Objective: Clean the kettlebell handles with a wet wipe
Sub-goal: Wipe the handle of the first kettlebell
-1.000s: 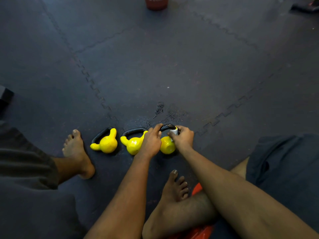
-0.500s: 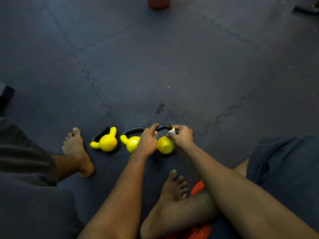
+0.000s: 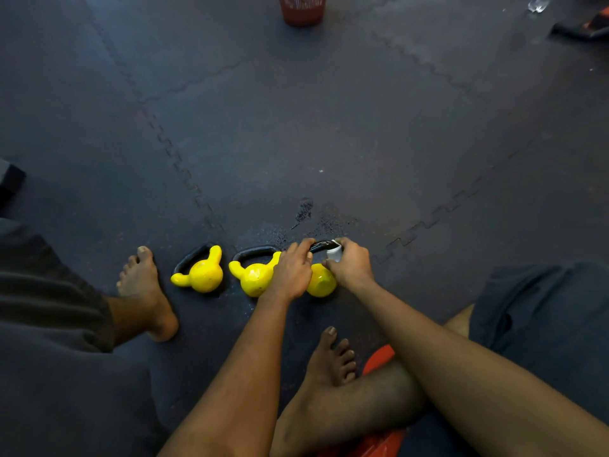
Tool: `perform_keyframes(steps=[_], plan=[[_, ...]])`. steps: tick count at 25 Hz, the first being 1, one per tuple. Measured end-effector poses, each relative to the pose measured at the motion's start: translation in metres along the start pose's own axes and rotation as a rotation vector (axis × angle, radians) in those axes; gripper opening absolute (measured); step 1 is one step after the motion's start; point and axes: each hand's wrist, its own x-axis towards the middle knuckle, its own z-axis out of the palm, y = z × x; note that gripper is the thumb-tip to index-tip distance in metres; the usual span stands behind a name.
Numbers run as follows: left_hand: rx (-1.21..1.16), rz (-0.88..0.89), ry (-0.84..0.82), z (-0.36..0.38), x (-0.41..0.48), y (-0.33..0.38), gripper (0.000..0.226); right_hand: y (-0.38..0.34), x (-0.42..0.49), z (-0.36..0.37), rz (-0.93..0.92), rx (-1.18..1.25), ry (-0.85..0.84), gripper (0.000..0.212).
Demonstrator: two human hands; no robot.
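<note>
Three small yellow kettlebells with black handles stand in a row on the dark floor mat. The left kettlebell (image 3: 201, 273) and the middle kettlebell (image 3: 253, 278) are untouched at their handles. My left hand (image 3: 291, 271) grips the left end of the black handle (image 3: 319, 246) of the right kettlebell (image 3: 321, 284), lying across the middle one's right side. My right hand (image 3: 352, 265) pinches a white wet wipe (image 3: 334, 253) wrapped around the right end of that handle.
My bare feet (image 3: 145, 291) (image 3: 331, 357) rest on the interlocking mat (image 3: 296, 133) near the kettlebells. A red basket (image 3: 302, 9) stands at the far edge. An orange object (image 3: 379, 357) lies under my right leg. Wet patches (image 3: 306, 209) mark the mat behind the kettlebells.
My right hand with the wipe has shifted slightly along the right end of the handle. My left hand keeps its hold.
</note>
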Motion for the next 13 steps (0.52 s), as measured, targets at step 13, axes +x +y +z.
perform_keyframes(steps=[13], plan=[[-0.132,-0.009,-0.003,-0.004,-0.008,-0.006,0.010,0.000,0.013,-0.028,-0.233,-0.066,-0.170,0.030]])
